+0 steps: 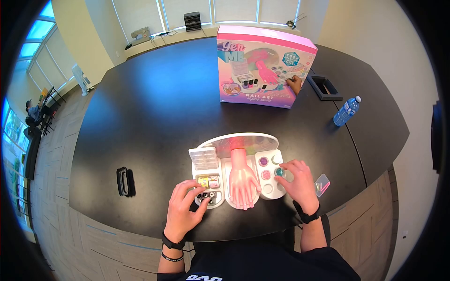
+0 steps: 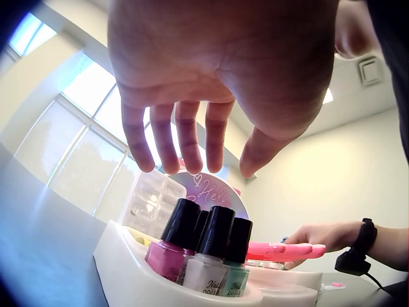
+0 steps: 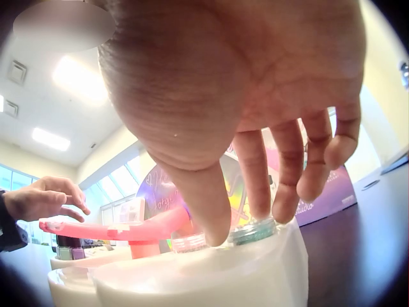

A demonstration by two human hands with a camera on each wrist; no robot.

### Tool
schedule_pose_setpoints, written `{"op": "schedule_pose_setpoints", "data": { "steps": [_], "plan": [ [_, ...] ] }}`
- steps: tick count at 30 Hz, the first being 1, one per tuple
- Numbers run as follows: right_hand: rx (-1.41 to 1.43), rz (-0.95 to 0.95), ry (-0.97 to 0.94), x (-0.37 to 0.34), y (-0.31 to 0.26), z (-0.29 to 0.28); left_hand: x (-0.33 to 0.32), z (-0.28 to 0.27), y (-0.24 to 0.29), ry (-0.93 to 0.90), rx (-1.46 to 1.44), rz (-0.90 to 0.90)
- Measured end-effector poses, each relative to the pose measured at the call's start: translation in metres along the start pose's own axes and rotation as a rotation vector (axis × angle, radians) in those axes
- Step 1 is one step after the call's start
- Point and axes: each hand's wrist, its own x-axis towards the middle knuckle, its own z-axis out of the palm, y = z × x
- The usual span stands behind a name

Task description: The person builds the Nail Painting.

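My left hand [image 1: 182, 210] hovers over several black-capped nail polish bottles [image 1: 205, 195], fingers relaxed and parted. Pink, pale and mint bottles [image 2: 214, 252] stand beneath its palm [image 2: 217, 57] in the left wrist view. With thumb and index finger, my right hand [image 1: 301, 186] pinches a teal jar [image 1: 280, 172] at the right part of the white tray [image 1: 271, 192]. The teal jar [image 3: 253, 231] sits low between those fingertips in the right wrist view. Purple [image 1: 263, 161] and pink jars [image 1: 266, 174] lie beside it. A pink model hand [image 1: 242, 181] rests palm down in the middle.
The pink box [image 1: 265, 68] stands at the back, with a water bottle [image 1: 347, 111] and a black table insert [image 1: 324, 88] to its right. A black object [image 1: 123, 181] lies at the left. A small clear case [image 1: 322, 185] is right of my right hand.
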Motion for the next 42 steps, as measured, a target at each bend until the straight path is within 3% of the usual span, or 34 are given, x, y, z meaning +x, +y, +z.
{"op": "schedule_pose_setpoints", "data": {
  "steps": [11, 25, 42],
  "plan": [
    [0.013, 0.103, 0.048, -0.01, 0.029, -0.022, 0.0, 0.0, 0.001, -0.007, -0.009, -0.001],
    [-0.076, 0.2, -0.223, -0.034, 0.046, -0.036, 0.0, 0.002, 0.001, -0.016, -0.008, 0.002],
    [-0.066, 0.138, -0.123, -0.034, 0.029, -0.043, 0.001, 0.001, 0.003, -0.017, -0.009, 0.005]
  ]
}}
